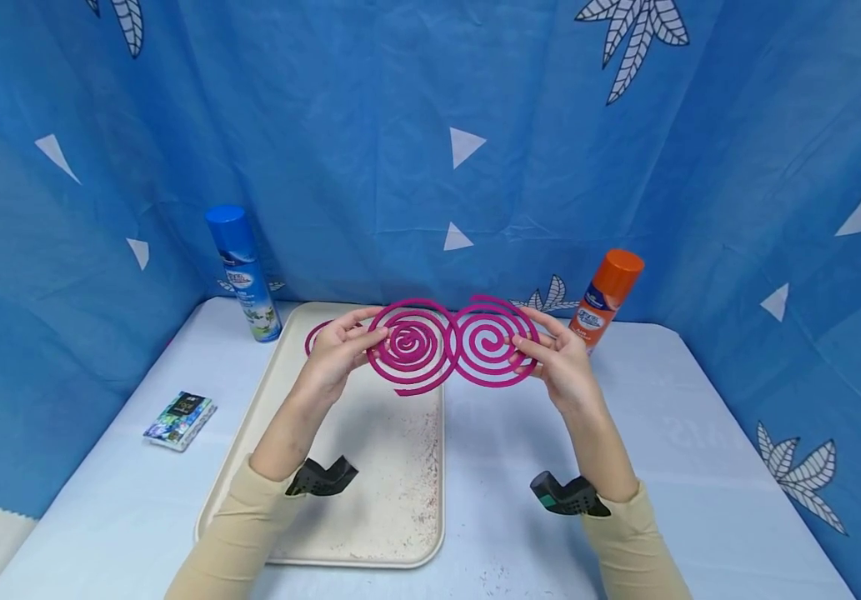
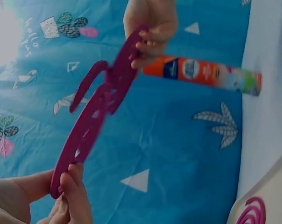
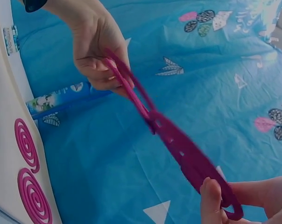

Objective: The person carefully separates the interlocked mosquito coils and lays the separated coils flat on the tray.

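Note:
Both hands hold up a pair of magenta spiral mosquito coils, raised above the table. My left hand [image 1: 336, 354] pinches the outer edge of the left coil [image 2: 80, 133] between thumb and fingers. My right hand [image 1: 567, 360] pinches the right coil [image 1: 493, 384] at its far side, thumb in front. The two spirals overlap where they meet in the middle; whether they are joined there I cannot tell. More magenta coils [image 3: 36, 198] lie on the cream tray [image 1: 370, 500], partly hidden behind the left hand and the left coil in the head view.
A blue spray can [image 1: 246, 279] stands at the back left, beyond the tray's corner. An orange spray can [image 1: 601, 304] is behind the right hand. At the left lies a small patterned pack [image 1: 180, 419]. Blue curtains [image 1: 370, 125] enclose the white table.

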A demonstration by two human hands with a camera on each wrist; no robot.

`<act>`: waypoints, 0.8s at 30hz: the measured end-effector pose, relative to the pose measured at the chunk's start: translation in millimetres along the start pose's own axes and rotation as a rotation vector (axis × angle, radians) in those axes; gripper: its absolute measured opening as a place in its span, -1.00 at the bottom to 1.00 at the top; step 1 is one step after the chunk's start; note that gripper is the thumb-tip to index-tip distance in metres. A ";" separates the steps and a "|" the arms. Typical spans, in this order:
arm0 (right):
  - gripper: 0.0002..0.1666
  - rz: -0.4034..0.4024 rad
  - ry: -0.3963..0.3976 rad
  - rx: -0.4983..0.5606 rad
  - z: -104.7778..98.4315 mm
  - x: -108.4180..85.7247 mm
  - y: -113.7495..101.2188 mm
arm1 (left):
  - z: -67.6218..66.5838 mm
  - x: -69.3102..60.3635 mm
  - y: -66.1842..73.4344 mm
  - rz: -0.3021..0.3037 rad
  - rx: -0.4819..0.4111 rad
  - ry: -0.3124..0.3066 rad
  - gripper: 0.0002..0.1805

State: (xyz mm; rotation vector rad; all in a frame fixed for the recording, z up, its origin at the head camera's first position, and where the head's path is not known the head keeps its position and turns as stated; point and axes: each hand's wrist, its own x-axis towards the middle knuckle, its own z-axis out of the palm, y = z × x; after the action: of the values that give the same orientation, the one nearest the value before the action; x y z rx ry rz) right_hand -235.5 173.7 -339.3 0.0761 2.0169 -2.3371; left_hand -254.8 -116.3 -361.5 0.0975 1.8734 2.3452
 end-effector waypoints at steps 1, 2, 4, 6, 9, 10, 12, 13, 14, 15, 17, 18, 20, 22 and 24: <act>-0.34 0.001 0.002 0.006 -0.2 0.5 0.5 | -1.9 -0.3 1.3 0.020 0.016 0.009 -0.53; -0.34 0.001 0.005 0.012 0.0 1.1 1.1 | -4.0 -0.7 2.6 0.033 0.027 0.024 -0.53; -0.35 0.005 0.014 0.029 1.2 2.5 2.7 | -9.1 -0.5 4.6 0.046 0.041 0.054 -0.51; -0.35 0.011 0.016 0.038 3.0 4.0 4.1 | -14.8 0.2 6.3 0.041 0.047 0.089 -0.50; -0.36 0.023 0.015 0.033 5.6 6.5 6.1 | -23.8 2.6 6.0 0.025 0.069 0.105 -0.48; -0.36 0.026 0.013 0.028 6.2 7.5 7.0 | -27.1 3.8 4.8 0.016 0.079 0.101 -0.48; -0.36 0.033 0.009 0.019 7.4 9.2 8.8 | -35.0 6.4 0.9 -0.011 0.113 0.087 -0.47; -0.35 0.035 0.007 0.016 7.9 9.9 9.9 | -39.6 7.7 -1.8 -0.026 0.135 0.075 -0.47; -0.35 0.036 0.003 0.014 8.3 10.6 11.0 | -45.1 8.9 -5.0 -0.046 0.167 0.067 -0.47; -0.35 0.036 -0.002 0.010 8.7 11.4 12.3 | -51.1 10.1 -8.6 -0.066 0.208 0.060 -0.47; -0.35 0.033 -0.016 0.008 9.8 12.5 15.0 | -65.0 11.3 -16.7 -0.111 0.300 0.048 -0.46; -0.35 0.033 -0.025 0.007 10.3 12.8 16.3 | -72.5 11.5 -21.0 -0.136 0.346 0.043 -0.46; -0.36 0.035 -0.041 0.002 11.6 13.6 19.2 | -87.8 11.0 -30.0 -0.182 0.427 0.036 -0.45; -0.37 0.043 -0.046 -0.008 13.3 14.2 22.0 | -101.6 9.3 -38.0 -0.223 0.476 0.027 -0.45; -0.39 0.050 -0.041 -0.023 15.1 15.0 25.3 | -113.6 7.3 -44.5 -0.255 0.505 0.010 -0.44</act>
State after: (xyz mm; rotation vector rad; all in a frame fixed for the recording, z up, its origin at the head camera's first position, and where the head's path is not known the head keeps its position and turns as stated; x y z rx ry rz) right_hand -248.7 155.0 -363.1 0.0752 1.9986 -2.2666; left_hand -274.5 -215.2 -430.5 -0.0974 2.2825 1.6764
